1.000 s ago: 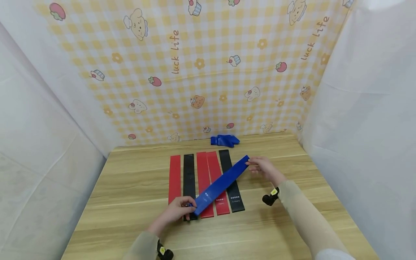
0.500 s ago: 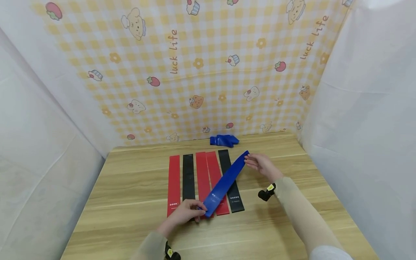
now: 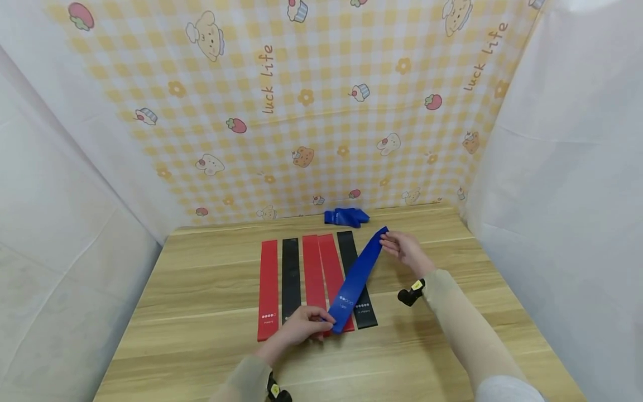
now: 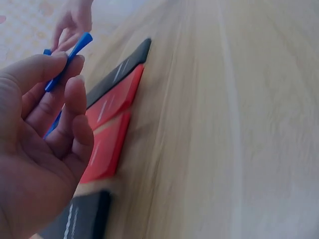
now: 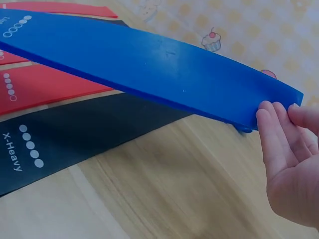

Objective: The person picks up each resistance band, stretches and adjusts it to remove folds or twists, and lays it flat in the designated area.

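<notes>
A flat blue resistance band (image 3: 358, 279) marked "Light" stretches slantwise between both hands, above the row of bands on the table. My left hand (image 3: 303, 325) pinches its near end between thumb and fingers, as the left wrist view shows with the blue band's edge (image 4: 70, 62). At the far end, my right hand (image 3: 406, 249) pinches the other tip; in the right wrist view its thumb and fingers (image 5: 271, 132) are on the end of the band. Beneath it lie a black X-Heavy band (image 5: 60, 144) and a red band (image 3: 329, 254), both partly covered.
Further left on the wooden table (image 3: 201, 301) lie another red band (image 3: 312, 262), a black band (image 3: 291, 273) and a red band (image 3: 268, 279), side by side. A crumpled blue band (image 3: 346, 217) sits at the back edge, before the checked curtain (image 3: 281, 139).
The blue band has moved right and turned steeper, its near end shifting right with my left hand and its far end rising slightly away with my right. The bands on the table stay put.
</notes>
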{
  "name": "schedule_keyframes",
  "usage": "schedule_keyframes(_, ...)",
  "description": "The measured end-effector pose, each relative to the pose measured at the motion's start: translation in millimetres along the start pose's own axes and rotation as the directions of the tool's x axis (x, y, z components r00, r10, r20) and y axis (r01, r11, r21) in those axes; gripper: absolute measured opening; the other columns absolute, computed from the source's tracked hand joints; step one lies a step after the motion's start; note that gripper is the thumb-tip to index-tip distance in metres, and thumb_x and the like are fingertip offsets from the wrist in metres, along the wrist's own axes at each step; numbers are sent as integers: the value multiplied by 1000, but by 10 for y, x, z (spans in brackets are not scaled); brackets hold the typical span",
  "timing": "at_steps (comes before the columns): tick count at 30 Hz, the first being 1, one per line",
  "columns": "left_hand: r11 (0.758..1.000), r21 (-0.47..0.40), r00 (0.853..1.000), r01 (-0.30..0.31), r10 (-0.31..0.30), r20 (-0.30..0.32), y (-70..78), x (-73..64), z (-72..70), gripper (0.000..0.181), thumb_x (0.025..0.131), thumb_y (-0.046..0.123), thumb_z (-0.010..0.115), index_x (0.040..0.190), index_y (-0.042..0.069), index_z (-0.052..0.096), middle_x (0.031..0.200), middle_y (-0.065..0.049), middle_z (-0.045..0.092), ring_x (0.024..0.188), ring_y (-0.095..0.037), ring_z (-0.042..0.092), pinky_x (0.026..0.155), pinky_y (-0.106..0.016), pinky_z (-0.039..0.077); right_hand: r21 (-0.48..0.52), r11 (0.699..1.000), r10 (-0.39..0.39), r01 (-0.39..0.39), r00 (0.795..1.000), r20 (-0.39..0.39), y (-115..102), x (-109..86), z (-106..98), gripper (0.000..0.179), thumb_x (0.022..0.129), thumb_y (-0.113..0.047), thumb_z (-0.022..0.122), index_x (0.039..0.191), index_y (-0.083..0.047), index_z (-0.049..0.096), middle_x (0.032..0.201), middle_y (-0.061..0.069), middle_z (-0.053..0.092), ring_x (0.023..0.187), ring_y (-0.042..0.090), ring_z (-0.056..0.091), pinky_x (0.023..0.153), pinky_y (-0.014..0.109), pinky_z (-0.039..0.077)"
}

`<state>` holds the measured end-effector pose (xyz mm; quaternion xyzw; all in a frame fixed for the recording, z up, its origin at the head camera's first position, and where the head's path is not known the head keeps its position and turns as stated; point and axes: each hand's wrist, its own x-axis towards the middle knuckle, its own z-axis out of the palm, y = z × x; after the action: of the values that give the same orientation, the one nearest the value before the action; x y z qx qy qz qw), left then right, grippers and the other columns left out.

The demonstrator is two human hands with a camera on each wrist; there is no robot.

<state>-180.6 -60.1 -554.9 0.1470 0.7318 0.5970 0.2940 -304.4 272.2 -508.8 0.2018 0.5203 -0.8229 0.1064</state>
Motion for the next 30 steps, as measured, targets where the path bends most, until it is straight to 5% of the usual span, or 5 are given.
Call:
schedule_keyframes(6, 999, -46, 999, 16, -17, -41, 21, 96, 177, 16, 89, 19, 71, 98, 6, 74, 86, -19, 69, 58, -15, 61, 56, -28, 50, 0, 1000, -4, 4, 1000, -20, -77, -25, -7, 43, 102, -6, 47, 142, 5, 36, 97, 6, 68, 87, 15, 69, 94, 32, 47)
schedule_keyframes(12, 999, -45, 995, -10, 5, -101, 38, 194, 324, 14, 89, 17, 71, 97, 6, 74, 80, -20, 68, 57, -15, 58, 53, -24, 47, 26, 999, -19, 20, 999, -46, -124, -4, -35, 48, 102, -7, 46, 147, 3, 32, 90, 2, 69, 99, 16, 67, 101, 32, 40)
schedule_keyframes(20, 998, -55, 991, -8, 1, -137, 60, 292, 525, 14, 88, 14, 72, 98, 5, 75, 81, -12, 70, 57, -16, 59, 51, -25, 48, -4, 999, -53, 52, 996, -78, -164, 59, -48, 48, 102, -7, 47, 146, 4, 33, 132, 17, 56, 120, 23, 57, 106, 37, 35)
schedule_keyframes(26, 993, -118, 986, 29, -48, -159, 50, 343, 666, 13, 92, 13, 66, 102, 8, 74, 73, -12, 65, 52, -14, 52, 44, -23, 45, -46, 993, -114, 111, 992, -56, -185, 106, -27, 44, 102, -4, 46, 141, 11, 34, 101, 9, 67, 100, 20, 66, 107, 41, 35)
schedule_keyframes(30, 988, -144, 986, 51, -73, -151, 64, 368, 761, 14, 93, 11, 64, 102, 8, 74, 68, -13, 62, 50, -13, 50, 43, -22, 43, -98, 983, -163, 158, 986, -42, -179, 168, -13, 43, 102, -6, 45, 140, 13, 34, 103, 10, 63, 108, 25, 62, 107, 42, 36)
